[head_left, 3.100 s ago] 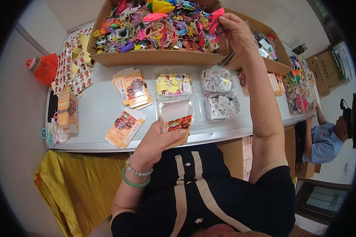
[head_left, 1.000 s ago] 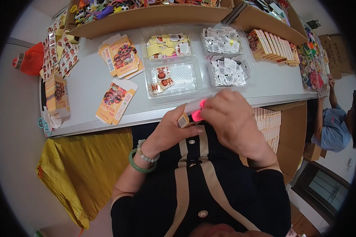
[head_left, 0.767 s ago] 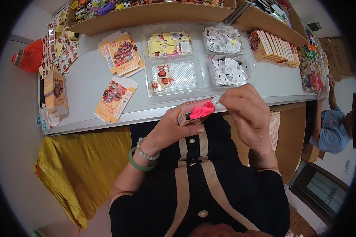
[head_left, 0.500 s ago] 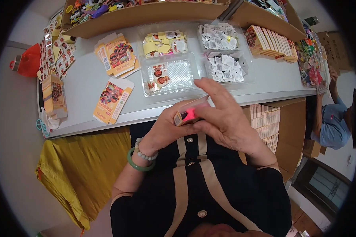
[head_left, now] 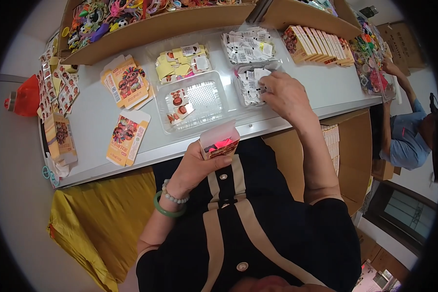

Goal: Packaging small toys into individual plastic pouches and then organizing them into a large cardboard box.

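Observation:
My left hand (head_left: pixel 192 168) is wrapped round a small open carton (head_left: pixel 220 153), its pale flap standing up at the back. Something bright pink and something dark show inside the carton. Over the nearer tub (head_left: pixel 239 92) of small white packets (head_left: pixel 250 87) is my right hand (head_left: pixel 288 95), its fingertips pinched on a packet at the tub's right side. The fingers partly hide that packet. To the left of this tub, a clear tray (head_left: pixel 207 125) holds a few stickers (head_left: pixel 178 103) with cartoon faces.
Behind it lie yellow-backed stickers (head_left: pixel 181 65), with another tub of white packets (head_left: pixel 248 46) beside them. Flat orange cartons (head_left: pixel 126 136) lie left; a row of filled cartons (head_left: pixel 316 46) stands back right. A large cardboard box (head_left: pixel 353 146) is below the table's right side. A co-worker (head_left: pixel 406 131) is at far right.
My right hand has left the carton and moved right and away to the tub of white packets. My left hand has tipped the carton upright and shifted slightly left.

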Motion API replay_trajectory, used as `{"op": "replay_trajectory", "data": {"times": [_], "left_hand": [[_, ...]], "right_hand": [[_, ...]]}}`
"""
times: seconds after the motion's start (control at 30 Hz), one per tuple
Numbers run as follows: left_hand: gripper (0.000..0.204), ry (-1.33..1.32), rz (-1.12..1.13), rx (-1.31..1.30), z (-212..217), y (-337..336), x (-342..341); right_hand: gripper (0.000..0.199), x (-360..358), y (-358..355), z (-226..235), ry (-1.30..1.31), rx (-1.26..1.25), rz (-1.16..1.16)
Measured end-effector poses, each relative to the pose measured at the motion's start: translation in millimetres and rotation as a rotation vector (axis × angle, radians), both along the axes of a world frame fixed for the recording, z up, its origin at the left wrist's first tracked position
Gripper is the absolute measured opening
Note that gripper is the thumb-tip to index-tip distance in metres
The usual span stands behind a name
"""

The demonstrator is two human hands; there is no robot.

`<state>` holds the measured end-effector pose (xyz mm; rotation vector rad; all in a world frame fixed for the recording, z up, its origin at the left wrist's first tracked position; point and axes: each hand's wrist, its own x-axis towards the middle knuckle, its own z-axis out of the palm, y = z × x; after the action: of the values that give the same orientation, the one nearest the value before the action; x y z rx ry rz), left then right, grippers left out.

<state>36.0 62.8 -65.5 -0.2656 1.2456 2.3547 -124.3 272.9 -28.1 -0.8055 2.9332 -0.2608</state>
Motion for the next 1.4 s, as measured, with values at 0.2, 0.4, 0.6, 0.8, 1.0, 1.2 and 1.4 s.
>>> {"op": "replay_trajectory", "data": {"times": [0.2,0.4,0.6,0.8,1.0,1.2,1.4], "left_hand": [[0.043,0.004,0.038,0.026,0,0,-5],[0.046,-0.003,0.037,0.017,-4,-3,-3],[0.046,0.003,0.007,0.019,0,2,-3],[0.044,0.016,0.025,0.002,1,1,-1],[0.044,-0.008,0.014,0.038,8,0,-2],[0.047,-0.013,-0.035,0.030,7,0,0],[0.045,-0.016,0.007,0.026,8,3,-2]], "right_hand": [[0.016,-16,-2,-1,-0.244,-0.006,-0.068],[0.019,-7,1,1,-0.113,-0.244,-0.044],[0.019,-17,-12,-1,-0.296,-0.008,-0.025],[0.016,-8,-4,10,-0.248,-0.328,-0.101],[0.014,-21,9,15,-0.812,-0.917,-0.253],[0.010,-14,-3,8,-0.769,-0.954,-0.222],[0.007,15,-26,35,-0.823,-1.059,-0.159]]}}
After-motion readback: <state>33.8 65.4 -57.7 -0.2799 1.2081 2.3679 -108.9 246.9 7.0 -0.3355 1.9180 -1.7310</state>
